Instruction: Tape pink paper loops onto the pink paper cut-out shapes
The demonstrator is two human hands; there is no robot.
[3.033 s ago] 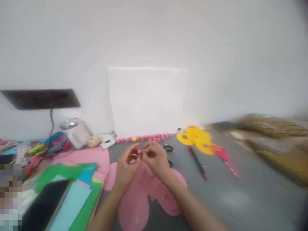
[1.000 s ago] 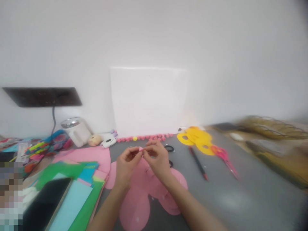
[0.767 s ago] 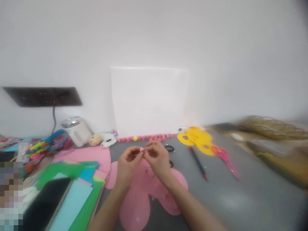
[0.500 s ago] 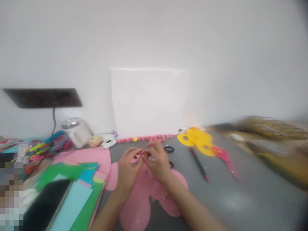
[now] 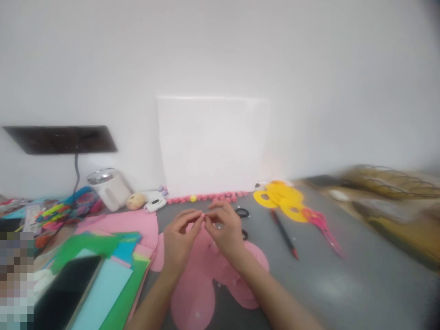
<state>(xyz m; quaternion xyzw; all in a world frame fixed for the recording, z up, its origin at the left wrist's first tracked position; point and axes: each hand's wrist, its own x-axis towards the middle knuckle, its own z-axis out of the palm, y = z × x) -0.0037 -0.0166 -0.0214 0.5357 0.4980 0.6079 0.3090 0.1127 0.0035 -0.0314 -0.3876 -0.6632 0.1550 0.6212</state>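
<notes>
My left hand and my right hand meet fingertip to fingertip above the grey table. Both pinch a tiny pink piece, mostly covered by the fingers; whether it is paper cannot be made out. Under the hands lie pink paper cutouts with rounded lobes, partly hidden by the right forearm. Just beyond my right hand, black loops like scissor handles show. Against the wall runs a row of small pink pieces with one yellow piece among them.
Coloured paper sheets and a dark phone lie at left. Behind stand a white cup-like container and a white gadget. To the right are yellow cutouts, a black-and-red pencil and pink scissors. A white board leans against the wall.
My left hand has shifted and turned slightly, its fingers drawing closer together around the tiny pink piece. My right hand stays nearly in place; the things on the table have not moved.
</notes>
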